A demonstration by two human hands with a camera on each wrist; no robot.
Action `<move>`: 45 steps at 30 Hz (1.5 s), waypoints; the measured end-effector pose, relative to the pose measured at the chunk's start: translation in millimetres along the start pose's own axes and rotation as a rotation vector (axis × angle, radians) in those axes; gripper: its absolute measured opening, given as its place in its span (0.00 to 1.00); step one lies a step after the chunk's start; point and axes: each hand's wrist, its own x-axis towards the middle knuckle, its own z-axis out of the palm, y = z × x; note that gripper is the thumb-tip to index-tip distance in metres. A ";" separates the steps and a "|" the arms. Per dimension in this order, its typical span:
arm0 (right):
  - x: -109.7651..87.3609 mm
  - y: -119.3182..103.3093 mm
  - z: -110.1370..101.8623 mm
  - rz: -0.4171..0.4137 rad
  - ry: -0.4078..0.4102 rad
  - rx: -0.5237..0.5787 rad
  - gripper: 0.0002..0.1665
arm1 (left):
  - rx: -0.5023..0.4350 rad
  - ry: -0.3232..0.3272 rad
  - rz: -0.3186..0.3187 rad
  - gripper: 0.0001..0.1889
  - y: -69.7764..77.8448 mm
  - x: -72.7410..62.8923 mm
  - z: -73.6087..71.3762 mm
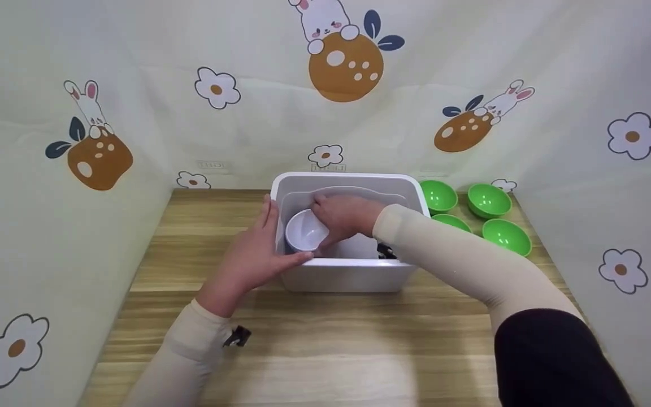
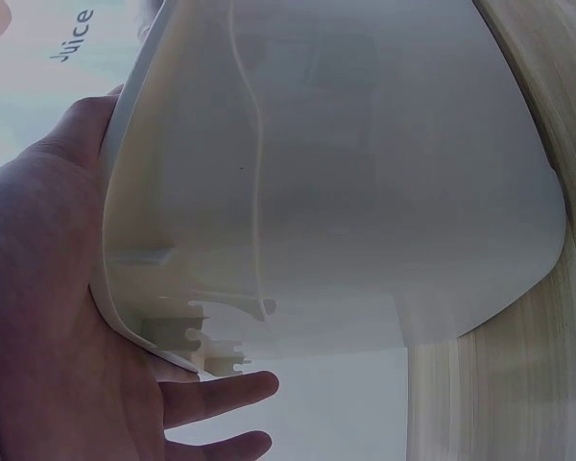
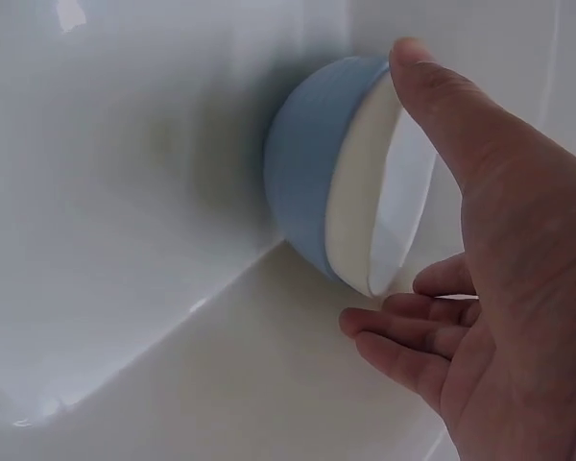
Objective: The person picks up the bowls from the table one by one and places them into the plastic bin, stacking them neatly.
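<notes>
A white plastic bin (image 1: 354, 277) stands on the wooden table. My left hand (image 1: 252, 251) rests against its left near corner, with the thumb along the front rim and the fingers straight along the left side. My right hand (image 1: 345, 215) reaches inside, over a small bowl (image 1: 306, 229) at the bin's left end. In the right wrist view this bowl (image 3: 312, 163) is blue outside, with a white band at the rim and a pale inside. The right thumb (image 3: 432, 82) is at one side of its rim; the other fingertips (image 3: 355, 322) lie just off the opposite side.
Several green bowls (image 1: 489, 200) stand at the table's back right, beside the bin; the right forearm partly covers them. Printed cloth walls (image 1: 269, 130) enclose the table (image 1: 325, 350) at the back and sides. A small black piece (image 1: 238, 336) sits at the left wrist.
</notes>
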 end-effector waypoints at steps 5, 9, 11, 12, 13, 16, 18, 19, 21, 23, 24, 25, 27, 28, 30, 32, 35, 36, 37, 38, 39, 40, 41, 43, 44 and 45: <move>-8.8 7.1 -13.6 -0.009 0.013 0.058 0.56 | -0.003 -0.002 0.000 0.72 0.2 0.0 -0.3; -20.1 12.9 -26.9 -0.011 0.041 0.170 0.50 | 0.002 -0.013 -0.006 0.73 0.1 0.3 -1.0; -27.0 15.8 -33.0 -0.011 0.056 0.210 0.47 | 0.004 -0.019 -0.013 0.73 0.2 0.2 -1.3; -30.8 17.4 -36.0 -0.009 0.064 0.227 0.45 | 0.001 -0.022 -0.017 0.73 0.6 0.2 -1.4; -35.1 18.7 -39.2 -0.003 0.070 0.247 0.44 | -0.003 -0.025 -0.022 0.73 0.7 0.2 -1.5; -50.1 22.9 -48.5 0.020 0.094 0.304 0.39 | -0.013 -0.032 -0.034 0.72 1.1 0.0 -1.6; -62.1 26.1 -53.9 0.035 0.126 0.355 0.35 | -0.018 -0.035 -0.039 0.72 1.3 0.2 -1.5; -68.5 27.8 -55.8 0.042 0.146 0.379 0.34 | -0.020 -0.035 -0.038 0.72 1.3 0.4 -1.4; -82.0 31.8 -58.6 0.036 0.200 0.414 0.30 | -0.019 -0.032 -0.038 0.73 1.1 0.6 -1.1; -96.3 35.4 -59.7 0.036 0.255 0.439 0.28 | -0.015 -0.028 -0.034 0.74 0.6 1.0 -0.7; -103.5 37.2 -59.8 0.034 0.283 0.449 0.27 | -0.013 -0.026 -0.032 0.74 0.3 1.0 -0.5; -110.7 38.8 -59.5 0.040 0.305 0.457 0.27 | -0.011 -0.024 -0.030 0.74 0.1 1.1 -0.4; -124.9 42.2 -57.8 0.053 0.348 0.480 0.26 | -0.009 -0.020 -0.027 0.74 -0.4 1.1 -0.1; -131.7 44.0 -55.6 0.067 0.365 0.496 0.25 | -0.009 -0.018 -0.024 0.74 -0.4 1.0 0.0; -145.2 47.3 -50.1 0.084 0.409 0.530 0.24 | -0.006 -0.015 -0.021 0.74 -0.5 0.9 0.1; -158.2 50.6 -41.2 0.089 0.463 0.559 0.23 | -0.003 -0.016 -0.022 0.74 -0.6 1.0 0.4; -177.5 53.9 -25.1 0.083 0.556 0.595 0.19 | 0.002 -0.019 -0.025 0.73 -0.1 1.7 0.6; -183.8 54.7 -19.2 0.082 0.585 0.606 0.18 | 0.001 -0.021 -0.026 0.74 0.2 1.8 0.5; -189.8 55.5 -13.3 0.084 0.611 0.617 0.17 | 0.001 -0.022 -0.028 0.74 0.3 2.1 0.5; -195.9 56.0 -7.8 0.096 0.631 0.631 0.17 | 0.000 -0.023 -0.028 0.74 0.3 2.3 0.5; -201.6 56.7 -2.4 0.106 0.649 0.639 0.16 | -0.002 -0.023 -0.029 0.75 0.5 2.5 0.3; -207.2 57.3 2.8 0.122 0.663 0.645 0.16 | -0.001 -0.025 -0.031 0.75 0.3 2.5 0.2; -212.6 58.2 8.0 0.140 0.676 0.652 0.15 | -0.001 -0.027 -0.035 0.76 0.2 2.4 0.1; -223.3 59.9 17.3 0.177 0.702 0.663 0.15 | -0.002 -0.031 -0.039 0.77 -0.4 2.1 -0.2; -228.7 60.7 21.7 0.197 0.714 0.668 0.14 | -0.003 -0.032 -0.040 0.77 -0.7 1.7 -0.5; -234.1 61.4 25.9 0.211 0.729 0.674 0.14 | -0.005 -0.033 -0.042 0.77 -0.8 1.3 -0.7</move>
